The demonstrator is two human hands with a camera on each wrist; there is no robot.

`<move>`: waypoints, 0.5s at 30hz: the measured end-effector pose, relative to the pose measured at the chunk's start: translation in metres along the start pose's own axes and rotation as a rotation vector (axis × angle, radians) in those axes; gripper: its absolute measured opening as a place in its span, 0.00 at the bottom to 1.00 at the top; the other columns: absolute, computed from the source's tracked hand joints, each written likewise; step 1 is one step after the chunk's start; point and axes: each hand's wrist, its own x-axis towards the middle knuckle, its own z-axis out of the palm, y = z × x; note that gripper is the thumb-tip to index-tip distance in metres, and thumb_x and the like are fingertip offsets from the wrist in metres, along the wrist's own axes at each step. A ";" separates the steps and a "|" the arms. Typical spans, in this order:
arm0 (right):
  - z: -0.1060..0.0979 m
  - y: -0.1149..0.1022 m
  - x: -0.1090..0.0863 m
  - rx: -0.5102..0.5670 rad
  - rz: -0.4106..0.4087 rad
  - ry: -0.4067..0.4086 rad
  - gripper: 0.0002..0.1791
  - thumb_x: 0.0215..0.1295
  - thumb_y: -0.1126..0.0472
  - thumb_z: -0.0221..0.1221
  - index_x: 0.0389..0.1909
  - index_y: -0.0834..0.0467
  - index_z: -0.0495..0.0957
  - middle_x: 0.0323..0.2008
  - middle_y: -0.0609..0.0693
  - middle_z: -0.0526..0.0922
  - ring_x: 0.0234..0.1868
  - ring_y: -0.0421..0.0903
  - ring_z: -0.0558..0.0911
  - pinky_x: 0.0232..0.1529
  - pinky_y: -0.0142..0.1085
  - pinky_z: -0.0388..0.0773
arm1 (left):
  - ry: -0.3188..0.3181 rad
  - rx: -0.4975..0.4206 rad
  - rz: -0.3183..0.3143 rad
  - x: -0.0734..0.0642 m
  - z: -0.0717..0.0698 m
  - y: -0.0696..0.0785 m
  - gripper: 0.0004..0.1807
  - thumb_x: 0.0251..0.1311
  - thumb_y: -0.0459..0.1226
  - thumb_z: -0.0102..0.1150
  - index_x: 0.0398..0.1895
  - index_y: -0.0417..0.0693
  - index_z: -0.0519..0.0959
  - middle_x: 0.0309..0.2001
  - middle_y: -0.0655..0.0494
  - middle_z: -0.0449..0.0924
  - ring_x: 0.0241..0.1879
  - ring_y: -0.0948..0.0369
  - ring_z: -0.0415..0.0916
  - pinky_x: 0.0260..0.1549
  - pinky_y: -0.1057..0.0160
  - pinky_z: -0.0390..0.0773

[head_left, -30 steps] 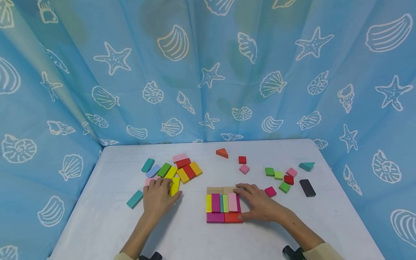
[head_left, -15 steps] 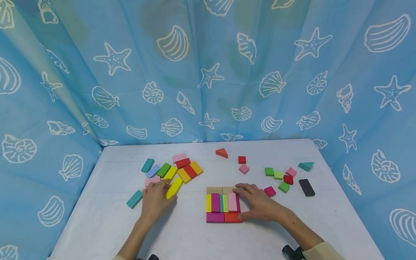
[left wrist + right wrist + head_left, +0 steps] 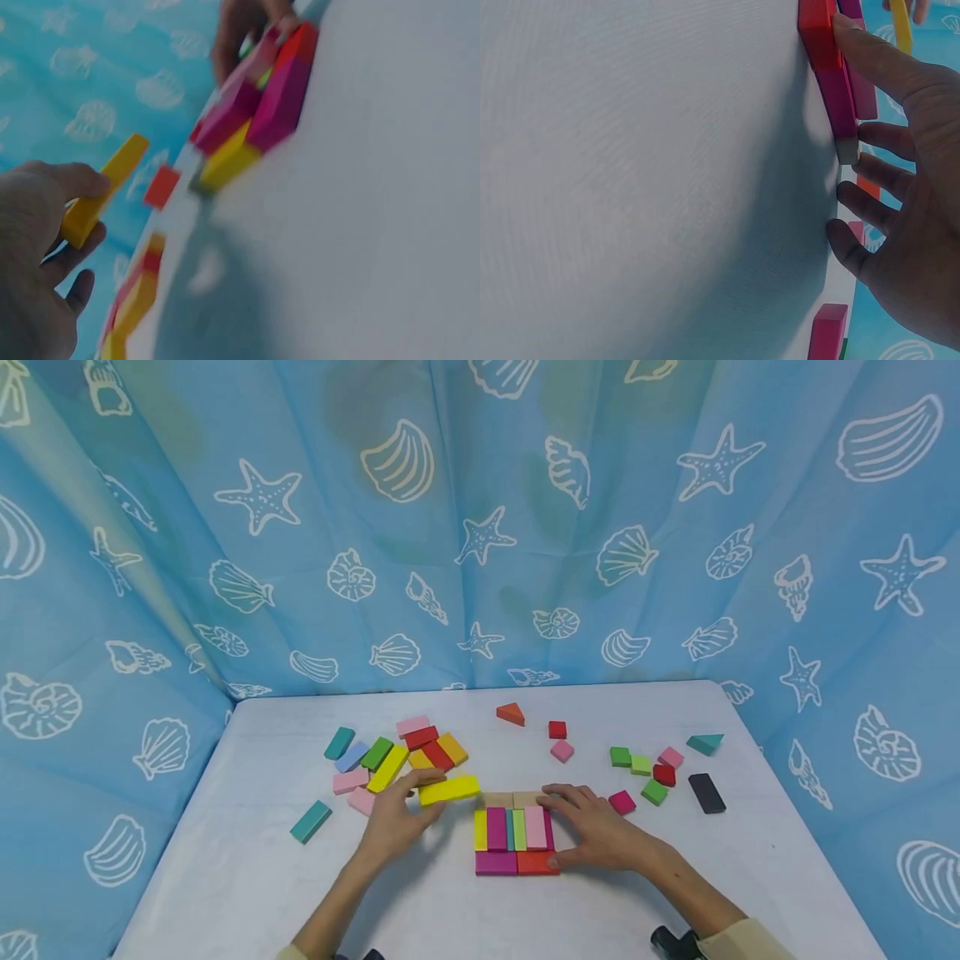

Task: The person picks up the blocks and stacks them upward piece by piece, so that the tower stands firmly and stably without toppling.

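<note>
My left hand (image 3: 395, 820) pinches a long yellow block (image 3: 450, 790) between thumb and fingers. The block hangs above the table, just left of the back corner of a block arrangement. In the left wrist view the same yellow block (image 3: 112, 187) points up and away. At the right side of the arrangement rests my right hand (image 3: 600, 833). Its thumb touches the orange-red block (image 3: 819, 37) in front, while its fingertips reach the wooden block (image 3: 847, 150) at the back. Between front and back rows lie yellow, magenta (image 3: 497, 828), teal, green and pink blocks (image 3: 536, 827).
Several coloured blocks, including a green one (image 3: 377, 753) and a teal one (image 3: 311, 821), lie scattered at the left. Small cubes (image 3: 656, 792), a teal triangle (image 3: 706, 744) and a black block (image 3: 707, 793) lie at the right. An orange triangle (image 3: 511, 714) lies toward the back edge.
My left hand has picked up the yellow block from the left pile and carried it right, turning it roughly crosswise. My right hand has stayed at the arrangement.
</note>
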 end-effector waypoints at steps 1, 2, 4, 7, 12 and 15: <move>0.000 0.000 0.000 -0.001 -0.001 0.001 0.52 0.46 0.38 0.76 0.73 0.44 0.65 0.74 0.49 0.62 0.72 0.55 0.63 0.60 0.60 0.74 | -0.034 -0.015 0.019 0.001 0.006 0.004 0.25 0.59 0.39 0.72 0.60 0.59 0.79 0.55 0.69 0.81 0.57 0.61 0.76 0.59 0.48 0.76; 0.000 0.000 0.000 -0.001 -0.001 0.001 0.52 0.46 0.39 0.76 0.73 0.43 0.65 0.74 0.49 0.62 0.72 0.55 0.63 0.60 0.60 0.74 | -0.073 -0.027 0.035 0.002 0.012 0.008 0.25 0.59 0.39 0.71 0.60 0.60 0.79 0.55 0.70 0.81 0.58 0.62 0.75 0.60 0.48 0.75; 0.000 0.000 0.000 0.000 -0.002 0.003 0.52 0.46 0.39 0.76 0.73 0.43 0.65 0.74 0.49 0.62 0.72 0.55 0.63 0.60 0.61 0.73 | -0.149 -0.042 0.063 0.005 0.025 0.014 0.25 0.60 0.40 0.70 0.62 0.61 0.77 0.56 0.70 0.81 0.60 0.62 0.74 0.61 0.47 0.74; 0.001 0.001 0.000 -0.006 -0.001 0.002 0.51 0.46 0.38 0.75 0.73 0.41 0.65 0.74 0.48 0.62 0.71 0.55 0.64 0.61 0.62 0.72 | -0.238 -0.056 0.074 0.007 0.042 0.022 0.25 0.62 0.41 0.69 0.63 0.61 0.76 0.57 0.67 0.80 0.62 0.60 0.73 0.63 0.44 0.72; 0.002 0.003 -0.001 -0.016 0.000 0.016 0.51 0.44 0.34 0.75 0.72 0.40 0.66 0.74 0.45 0.62 0.71 0.53 0.65 0.61 0.59 0.74 | -0.286 -0.053 0.037 0.008 0.059 0.031 0.27 0.60 0.43 0.70 0.63 0.66 0.76 0.58 0.66 0.78 0.60 0.60 0.72 0.63 0.45 0.72; 0.002 0.004 -0.001 -0.012 0.001 0.023 0.51 0.44 0.34 0.75 0.71 0.40 0.67 0.73 0.44 0.62 0.70 0.51 0.65 0.59 0.58 0.75 | -0.290 -0.048 0.030 0.009 0.065 0.032 0.28 0.60 0.43 0.70 0.64 0.66 0.76 0.58 0.64 0.78 0.58 0.60 0.72 0.61 0.47 0.74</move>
